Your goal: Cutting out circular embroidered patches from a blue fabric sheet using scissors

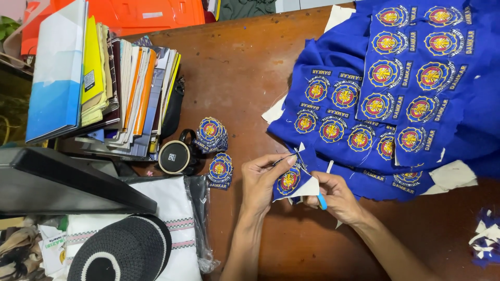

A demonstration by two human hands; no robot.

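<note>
A black knitted cap (pixel 122 253) lies nearest; beyond it, left hand (pixel 263 179) fingers pinch a round blue embroidered patch (pixel 289 180) over the brown wooden counter (pixel 234 67), while right hand (pixel 336 195) fingers clasp blue-handled scissors (pixel 312 179). Two small stacks of cut patches (pixel 214 148) are finished; the blue cloth sheet of uncut patches (pixel 396 88) remains.

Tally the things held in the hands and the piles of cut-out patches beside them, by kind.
Patch being cut, in left hand: 1
Scissors, in right hand: 1
Piles of cut patches: 2
Total: 4
</note>
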